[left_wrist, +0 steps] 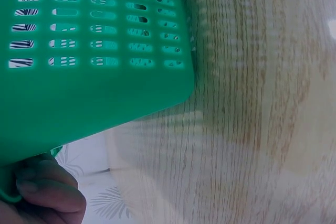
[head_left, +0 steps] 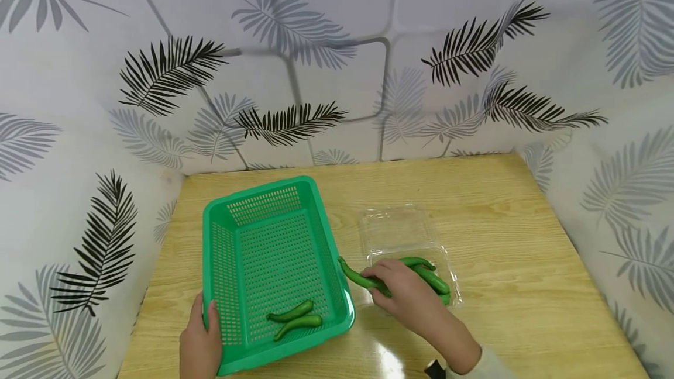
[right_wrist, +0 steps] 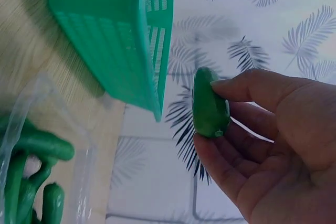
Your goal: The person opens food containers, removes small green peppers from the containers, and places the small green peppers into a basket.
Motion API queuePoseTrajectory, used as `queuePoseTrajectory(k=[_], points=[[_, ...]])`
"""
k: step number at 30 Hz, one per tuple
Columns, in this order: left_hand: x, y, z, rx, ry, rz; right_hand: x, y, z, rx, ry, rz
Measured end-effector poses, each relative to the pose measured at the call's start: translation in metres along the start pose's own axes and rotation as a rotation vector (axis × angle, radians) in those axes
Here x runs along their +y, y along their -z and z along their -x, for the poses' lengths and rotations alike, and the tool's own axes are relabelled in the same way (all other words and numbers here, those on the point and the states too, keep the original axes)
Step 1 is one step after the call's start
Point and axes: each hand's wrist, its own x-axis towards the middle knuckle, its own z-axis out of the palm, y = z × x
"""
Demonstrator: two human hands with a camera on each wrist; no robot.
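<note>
While the right hand (head_left: 409,297) pinched one green pepper (head_left: 351,274) between its thumb and fingers, the pepper reached out past the fingertips on the hand's left, its slim end just beside the near rim of the green basket (head_left: 289,348); whether the two touched could not be told. Long, smooth and gently curved, the pepper was bright green and tapered to a thin, bent end away from the fingers. Seen end-on from the right wrist, it looked short and plump, darker green, with a soft sheen along its skin and a small pale spot low on its blunt end, the thumb pressed to one side and the fingers to the other. Below the right hand and past its knuckles lay a clear plastic container (head_left: 395,230), its transparent lid folded back on the side farther from the wrist. More peppers (head_left: 433,281) lay heaped in it, partly hidden by the hand, equally green and glossy, some thick and fairly straight. To the left of the right hand, two smaller peppers (head_left: 297,326) rested close together on the basket's slotted floor, near its front wall, both curved, with fat ends toward the right hand and narrow ends toward the left hand (head_left: 201,341). That left hand grasped the basket's rim near the front corner, on the side away from the container.
</note>
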Motion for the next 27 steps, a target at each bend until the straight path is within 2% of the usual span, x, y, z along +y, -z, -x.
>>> queuePoseTrajectory(k=[4, 7, 13, 20, 27], points=[[-0.001, 0.0, 0.0, 0.0, 0.002, -0.001, -0.011, -0.008, -0.014, -0.032, 0.098, -0.007], [-0.001, 0.0, -0.001, -0.002, 0.011, -0.001, -0.018, -0.013, -0.023, -0.071, 0.13, -0.012], [-0.001, 0.0, -0.001, -0.01, 0.014, 0.008, -0.029, -0.024, -0.04, -0.14, 0.166, 0.002], [0.001, 0.002, 0.001, -0.015, -0.001, 0.031, -0.039, -0.048, -0.056, -0.222, 0.198, 0.006], [0.001, 0.001, 0.001, -0.01, 0.003, 0.025, -0.041, -0.071, -0.067, -0.25, 0.192, 0.028]])
